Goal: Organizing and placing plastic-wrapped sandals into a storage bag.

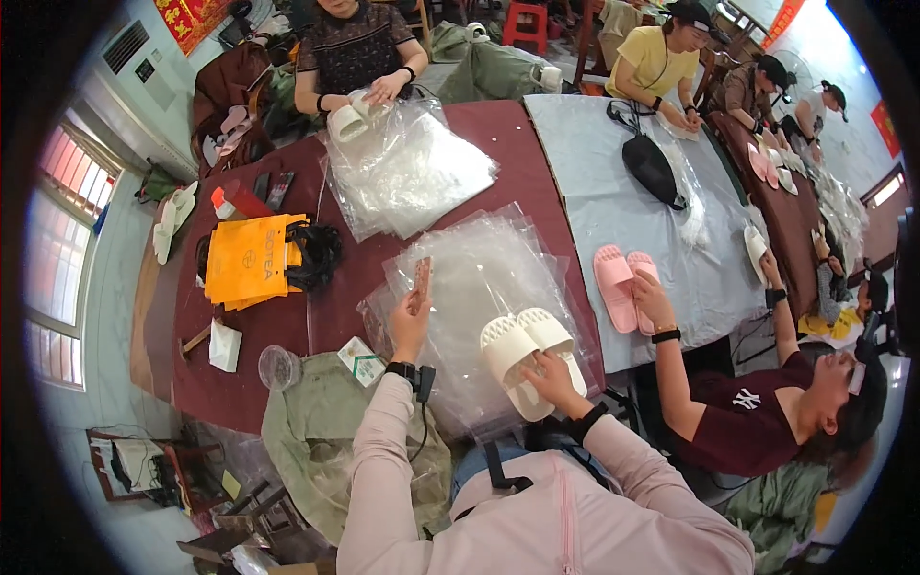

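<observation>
My left hand (pixel 410 316) pinches a small brownish packet (pixel 423 278) and holds it up over a stack of clear plastic bags (pixel 474 259). My right hand (pixel 548 376) rests on a pair of white slippers (pixel 527 350) lying side by side on those bags near the table's front edge. Both my forearms are in pale pink sleeves, each with a dark band at the wrist.
A dark red table (pixel 259 374) carries an orange bag (pixel 247 261), another heap of clear bags (pixel 407 172) and a plastic cup (pixel 278 366). A person on my right touches pink slippers (pixel 621 287) on a grey table (pixel 599 192). Other people work at the far side.
</observation>
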Demonstrator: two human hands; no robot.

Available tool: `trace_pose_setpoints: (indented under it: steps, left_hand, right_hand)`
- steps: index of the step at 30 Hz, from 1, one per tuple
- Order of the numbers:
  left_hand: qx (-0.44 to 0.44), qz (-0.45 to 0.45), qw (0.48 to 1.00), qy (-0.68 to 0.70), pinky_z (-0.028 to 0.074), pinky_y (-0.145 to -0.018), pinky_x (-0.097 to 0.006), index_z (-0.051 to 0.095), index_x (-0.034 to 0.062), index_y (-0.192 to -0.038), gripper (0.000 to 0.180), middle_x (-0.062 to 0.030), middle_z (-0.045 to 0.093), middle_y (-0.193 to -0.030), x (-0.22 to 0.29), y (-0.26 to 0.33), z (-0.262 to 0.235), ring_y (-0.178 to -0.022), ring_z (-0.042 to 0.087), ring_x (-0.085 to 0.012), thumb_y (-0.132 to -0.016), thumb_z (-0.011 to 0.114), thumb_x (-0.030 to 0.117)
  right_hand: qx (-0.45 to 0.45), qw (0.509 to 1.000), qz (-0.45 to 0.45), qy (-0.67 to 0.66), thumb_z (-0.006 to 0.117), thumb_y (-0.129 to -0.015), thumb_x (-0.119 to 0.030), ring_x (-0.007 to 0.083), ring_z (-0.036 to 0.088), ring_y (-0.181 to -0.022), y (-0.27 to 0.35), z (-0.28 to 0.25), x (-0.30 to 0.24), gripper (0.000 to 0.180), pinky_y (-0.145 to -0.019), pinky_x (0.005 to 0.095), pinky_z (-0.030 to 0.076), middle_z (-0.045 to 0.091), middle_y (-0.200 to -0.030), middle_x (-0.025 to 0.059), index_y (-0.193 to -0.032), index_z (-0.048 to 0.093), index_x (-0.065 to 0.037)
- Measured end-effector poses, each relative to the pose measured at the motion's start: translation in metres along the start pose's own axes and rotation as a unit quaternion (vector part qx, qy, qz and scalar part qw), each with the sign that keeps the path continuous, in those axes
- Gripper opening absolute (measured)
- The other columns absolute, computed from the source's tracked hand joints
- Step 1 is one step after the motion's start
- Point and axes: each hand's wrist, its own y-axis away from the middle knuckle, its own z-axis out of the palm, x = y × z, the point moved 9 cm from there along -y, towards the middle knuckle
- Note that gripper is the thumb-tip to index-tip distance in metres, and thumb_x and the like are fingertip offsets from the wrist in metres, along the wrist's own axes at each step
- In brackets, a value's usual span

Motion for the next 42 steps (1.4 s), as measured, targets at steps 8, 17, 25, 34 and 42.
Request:
trace_pose_setpoints:
  steps: [8, 17, 25, 34, 42]
  left_hand:
    - [0.004, 0.054, 0.988, -0.147, 0.043, -0.086, -0.034, 0.055, 0.0042, -0.116, 0.054, -0.0158, 0.048, -0.108, 0.037, 0.022, 0.026, -0.099, 0.051, -0.0258, -0.07, 0.073, 0.027]
    - [-0.133, 0.038, 0.99, -0.002, 0.046, -0.081, -0.032, 0.054, 0.0058, -0.117, 0.053, -0.0132, 0.049, -0.108, 0.001, 0.039, 0.064, -0.093, 0.055, -0.0233, -0.072, 0.072, 0.027]
    - [-0.258, -0.051, 0.953, 0.148, 0.048, -0.074, -0.029, 0.054, 0.0059, -0.115, 0.049, -0.0108, 0.048, -0.106, 0.0, 0.05, 0.104, -0.085, 0.056, -0.0204, -0.073, 0.069, 0.024]
    - [-0.204, 0.051, 0.975, -0.066, 0.044, -0.084, -0.034, 0.055, 0.0105, -0.117, 0.054, -0.0138, 0.044, -0.103, 0.004, 0.036, 0.089, -0.095, 0.051, -0.0272, -0.067, 0.073, 0.024]
    - [-0.138, 0.087, 0.978, -0.129, 0.044, -0.085, -0.036, 0.054, 0.0097, -0.113, 0.053, -0.015, 0.046, -0.102, -0.002, 0.004, 0.047, -0.094, 0.051, -0.0302, -0.068, 0.073, 0.028]
  right_hand:
    - [-0.037, 0.998, 0.044, -0.017, 0.065, -0.076, -0.03, 0.0359, 0.057, -0.088, -0.004, 0.005, 0.012, 0.046, -0.075, 0.0379, 0.045, 0.058, -0.095, 0.0203, -0.109, 0.058, 0.001]
    - [-0.046, 0.998, 0.026, -0.015, 0.066, -0.076, -0.025, 0.0345, 0.057, -0.088, -0.013, -0.015, 0.002, 0.042, -0.074, 0.0362, 0.044, 0.058, -0.097, 0.0205, -0.106, 0.058, 0.004]
    - [0.035, 0.997, -0.03, 0.056, 0.064, -0.074, -0.032, 0.0341, 0.057, -0.076, -0.008, -0.031, 0.007, 0.038, -0.067, 0.0422, 0.044, 0.057, -0.079, 0.0172, -0.094, 0.063, 0.001]
    - [-0.048, 0.992, -0.008, 0.114, 0.061, -0.077, -0.034, 0.0326, 0.055, -0.088, -0.02, 0.007, 0.012, 0.042, -0.079, 0.0427, 0.041, 0.059, -0.09, 0.0152, -0.103, 0.06, -0.001]
    - [-0.059, 0.984, -0.008, 0.17, 0.06, -0.076, -0.037, 0.0318, 0.052, -0.1, -0.021, 0.037, 0.009, 0.046, -0.091, 0.043, 0.036, 0.058, -0.1, 0.014, -0.107, 0.059, -0.004]
